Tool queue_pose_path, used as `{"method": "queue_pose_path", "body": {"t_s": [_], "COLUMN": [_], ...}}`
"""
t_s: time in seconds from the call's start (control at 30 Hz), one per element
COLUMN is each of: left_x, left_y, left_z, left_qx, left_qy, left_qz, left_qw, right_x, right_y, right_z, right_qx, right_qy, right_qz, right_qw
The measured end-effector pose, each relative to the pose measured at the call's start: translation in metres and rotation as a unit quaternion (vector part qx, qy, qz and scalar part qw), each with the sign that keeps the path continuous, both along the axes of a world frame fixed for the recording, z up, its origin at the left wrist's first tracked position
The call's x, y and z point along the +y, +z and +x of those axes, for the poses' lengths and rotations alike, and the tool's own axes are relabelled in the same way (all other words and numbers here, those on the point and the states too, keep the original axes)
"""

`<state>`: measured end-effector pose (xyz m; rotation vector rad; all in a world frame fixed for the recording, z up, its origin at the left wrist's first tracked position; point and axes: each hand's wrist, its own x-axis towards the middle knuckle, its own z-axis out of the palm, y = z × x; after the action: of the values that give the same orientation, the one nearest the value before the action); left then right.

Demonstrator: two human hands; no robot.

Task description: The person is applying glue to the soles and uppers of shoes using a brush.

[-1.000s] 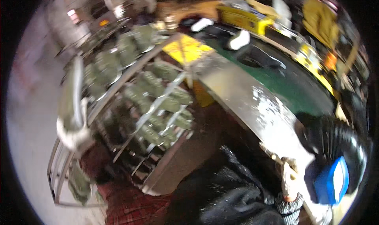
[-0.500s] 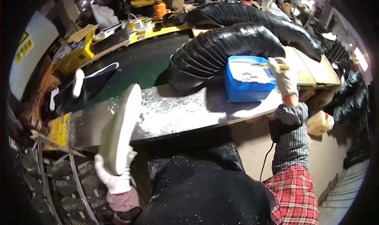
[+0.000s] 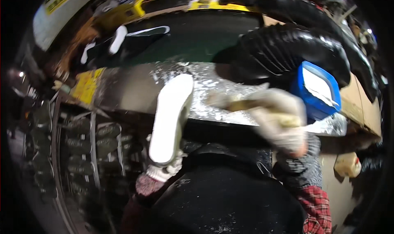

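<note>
My left hand [image 3: 167,168], in a whitish glove, grips a dark green shoe [image 3: 183,117] by its heel end. The shoe's white sole [image 3: 170,115] is turned up toward me, toe pointing away. To the right, my gloved right hand [image 3: 283,119] is closed around the handle of a brush [image 3: 232,104]. Motion smears that brush, whose bristle end points left toward the shoe, apart from it. A blue plastic tub [image 3: 314,111] of white paste [image 3: 318,86] stands just beyond my right hand.
A white-spattered bench edge [image 3: 127,90] runs in front of a dark green belt [image 3: 197,37]. On the belt at the left lie dark shoe uppers [image 3: 139,41]. Black ribbed ducting [image 3: 283,49] arches behind the tub. Racked shoes [image 3: 78,152] stand lower left; a yellowish jug [image 3: 348,165] sits lower right.
My right hand has left the tub with the brush and swung left toward the shoe. My left hand has turned the shoe so its sole faces me. The view has shifted left.
</note>
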<state>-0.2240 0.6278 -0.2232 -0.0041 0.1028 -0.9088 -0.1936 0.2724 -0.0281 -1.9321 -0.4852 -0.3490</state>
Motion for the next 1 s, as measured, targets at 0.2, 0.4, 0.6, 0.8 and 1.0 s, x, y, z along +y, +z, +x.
{"method": "queue_pose_path", "body": {"t_s": [0.2, 0.4, 0.6, 0.8, 1.0], "left_x": [-0.015, 0.017, 0.0, -0.014, -0.007], "left_y": [-0.009, -0.201, -0.039, 0.01, 0.017], "left_z": [0.005, -0.01, 0.005, -0.002, -0.001], "left_qx": [-0.089, -0.029, -0.003, 0.118, 0.066], "left_qy": [0.095, 0.142, 0.067, 0.126, 0.161], "left_qz": [-0.057, -0.178, -0.006, -0.066, 0.091], "left_qw": [0.99, 0.973, 0.998, 0.983, 0.981], "right_x": [0.078, 0.062, 0.065, 0.102, 0.097], "right_y": [-0.08, -0.031, -0.041, -0.018, -0.028], "right_z": [0.112, 0.079, 0.142, 0.073, 0.037], "right_qx": [0.149, 0.102, 0.164, -0.099, 0.152], "right_qy": [0.043, 0.087, 0.025, 0.345, 0.364], "right_qz": [0.195, 0.071, 0.129, -0.082, 0.041], "right_qw": [0.968, 0.988, 0.978, 0.93, 0.918]}}
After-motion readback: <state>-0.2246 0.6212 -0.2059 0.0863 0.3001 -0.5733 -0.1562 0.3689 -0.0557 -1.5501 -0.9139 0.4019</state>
